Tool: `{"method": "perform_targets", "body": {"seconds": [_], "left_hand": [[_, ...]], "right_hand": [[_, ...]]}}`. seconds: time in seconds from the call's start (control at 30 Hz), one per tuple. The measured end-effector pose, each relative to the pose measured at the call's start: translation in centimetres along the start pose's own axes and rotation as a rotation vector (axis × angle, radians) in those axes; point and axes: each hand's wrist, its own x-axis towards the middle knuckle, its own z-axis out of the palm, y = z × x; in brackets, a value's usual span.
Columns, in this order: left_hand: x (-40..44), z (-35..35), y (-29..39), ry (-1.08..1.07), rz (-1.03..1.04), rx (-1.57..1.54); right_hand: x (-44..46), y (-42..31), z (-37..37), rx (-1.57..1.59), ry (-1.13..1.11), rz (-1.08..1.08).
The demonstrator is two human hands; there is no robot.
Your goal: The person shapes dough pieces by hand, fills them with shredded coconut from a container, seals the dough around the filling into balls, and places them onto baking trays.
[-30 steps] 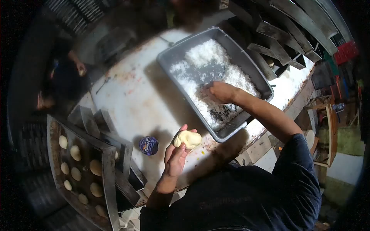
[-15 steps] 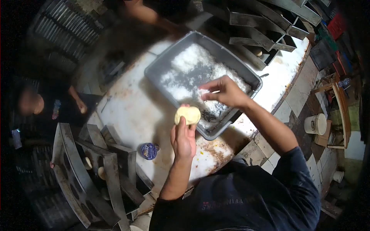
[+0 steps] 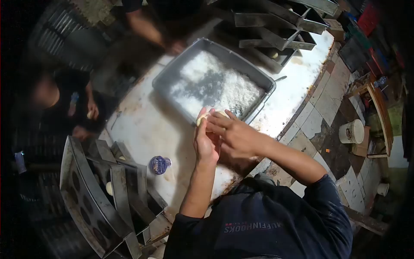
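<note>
A pale yellow piece of dough (image 3: 200, 120) is cupped in my left hand (image 3: 208, 144), just past the near edge of the grey plastic tub (image 3: 174, 100). My right hand (image 3: 236, 134) lies across the dough with its fingers bent over it, so most of the piece is hidden. White crumbly stuff (image 3: 200, 67) is spread over the floor of the tub, with the grey bottom showing through in the middle. Whether my right fingers still hold any of it I cannot make out.
Metal baking pans (image 3: 116, 185) are stacked at the left, some with dough balls, and more metal pans (image 3: 276, 36) stand at the back right. A purple-lidded cup (image 3: 158, 165) sits on the white tabletop (image 3: 133, 125). Two other people work across the table.
My right hand has moved out of the tub, down to the dough in my left hand, and now covers it. The view has shifted slightly.
</note>
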Motion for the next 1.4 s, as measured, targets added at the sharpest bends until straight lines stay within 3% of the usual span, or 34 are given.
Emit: {"method": "perform_targets", "body": {"seconds": [0.03, 0.1, 0.17, 0.2, 0.27, 0.3, 0.37, 0.4, 0.43, 0.5, 0.57, 0.6, 0.63, 0.77, 0.8, 0.93, 0.97, 1.03, 1.07, 1.1, 1.17, 1.23, 1.27, 1.4], "left_hand": [[-0.3, 0.0, 0.1, 0.029, -0.037, -0.035], [-1.4, -0.1, 0.3, -0.041, 0.092, -0.163], [-2.9, 0.9, 0.4, -0.027, 0.132, -0.251], [-3.6, 1.0, -0.1, -0.034, 0.144, -0.251], [-4.6, 1.1, -1.5, -0.133, 0.242, -0.144], [-5.3, 1.5, -2.4, -0.137, 0.257, -0.143], [-6.9, 2.3, -4.2, -0.116, 0.518, 0.394], [-7.7, 1.8, -4.4, -0.026, 0.788, 0.946], [-9.5, 2.6, -4.7, -0.104, 0.795, 0.856], [-13.1, 4.0, -4.1, -0.134, 1.052, 1.062], [-18.0, 6.6, -2.0, -0.08, 0.755, 1.1], [-19.0, 6.7, -1.4, -0.211, 0.928, 1.015], [-22.1, 7.3, -1.7, -0.302, 0.681, 0.507], [-28.2, 2.3, -2.6, -0.376, 0.567, 0.234], [-29.6, 1.8, -3.1, -0.386, 0.62, 0.2], [-35.0, 0.2, -3.2, -0.144, 0.757, 0.373], [-36.3, 0.8, -3.3, -0.085, 0.847, 0.409], [-38.0, -0.7, -3.4, -0.077, 1.052, 0.556], [-38.7, -0.9, -3.5, 0.003, 1.195, 0.64], [-39.5, -1.7, -3.8, 0.043, 1.274, 0.684], [-41.5, -2.6, -2.8, 0.195, 1.447, 1.102], [-44.2, -3.2, -2.2, 0.4, 1.484, 1.207], [-45.6, -3.7, -2.0, 0.54, 1.468, 1.263], [-52.4, -7.7, 1.3, 0.62, 1.343, 1.328]], "right_hand": [[0.0, 0.4, -0.5, 0.184, -0.01, -0.011], [-0.4, -0.2, -1.3, 0.704, 0.422, 0.214], [-1.2, -0.1, -0.4, 0.672, 0.449, 0.489], [-1.7, -0.1, 0.3, 0.67, 0.451, 0.476], [-2.6, -0.6, 1.0, 1.183, 0.443, 0.605], [-2.9, -1.2, 0.8, 1.183, 0.44, 0.589], [-3.9, -2.7, 0.7, 0.832, 0.622, 0.475], [-4.5, -6.1, -1.8, 0.693, 0.631, 0.429], [-5.3, -8.6, -3.4, 0.537, 0.619, 0.366], [-7.0, -10.9, -4.7, 0.377, 0.693, 0.235], [-8.9, -12.8, -5.8, 0.208, 0.855, 0.068], [-10.0, -13.8, -6.4, 0.201, 0.881, -0.032], [-11.3, -14.8, -6.9, 0.197, 0.885, -0.116], [-16.3, -19.8, -6.1, 0.217, 0.766, -0.347], [-17.2, -20.7, -5.4, 0.215, 0.727, -0.357], [-19.1, -24.3, -3.6, 0.423, 0.668, -0.217], [-19.6, -25.1, -4.2, 0.513, 0.58, -0.095], [-20.2, -27.2, -4.6, 1.009, 0.259, 0.185], [-20.3, -27.4, -4.5, 1.11, 0.068, 0.184], [-20.4, -28.4, -4.1, 1.107, 0.051, 0.171], [-20.4, -30.5, -3.1, 1.099, 0.225, 0.022], [-19.7, -32.3, -2.8, 0.709, 0.27, -0.334], [-19.7, -34.4, -2.6, 0.676, 0.255, -0.363], [-18.9, -40.6, 2.2, 0.592, 0.263, -0.546]]}}
